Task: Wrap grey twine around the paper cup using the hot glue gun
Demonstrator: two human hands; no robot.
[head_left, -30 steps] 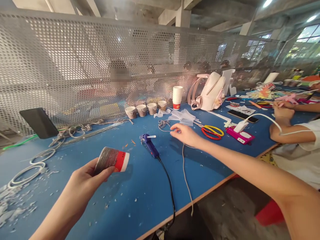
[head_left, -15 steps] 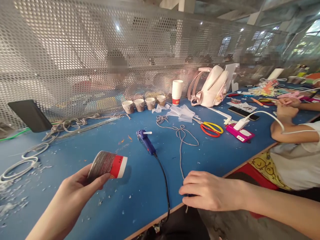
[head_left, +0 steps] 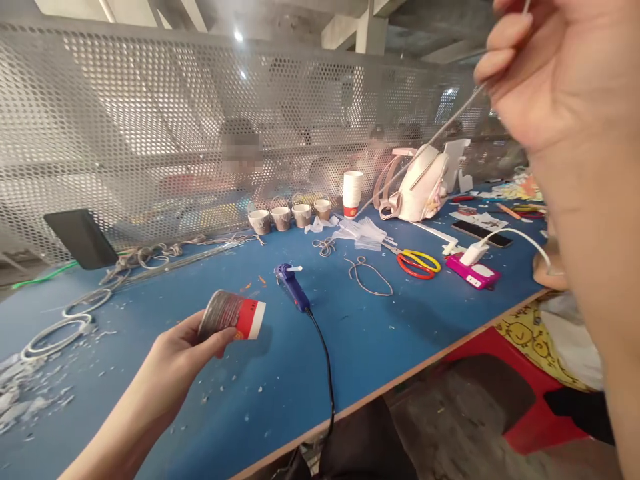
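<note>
My left hand grips a paper cup on its side above the blue table; the cup's body is wound with grey string and its rim end is red and white. My right hand is raised close to the camera at the top right, fingers pinched on a thin grey string that runs taut down toward the table. A loop of the same string lies on the table. A blue glue gun with a black cord lies just right of the cup.
Several wrapped cups and a stack of paper cups stand at the back by the perforated metal screen. Scissors, a pink device, a pink bag and a phone lie around. Another person's arm rests at the right.
My right hand rose from the table's front edge up to the top right, pulling the string taut. The string loops on the table shortened. The left hand and cup barely moved.
</note>
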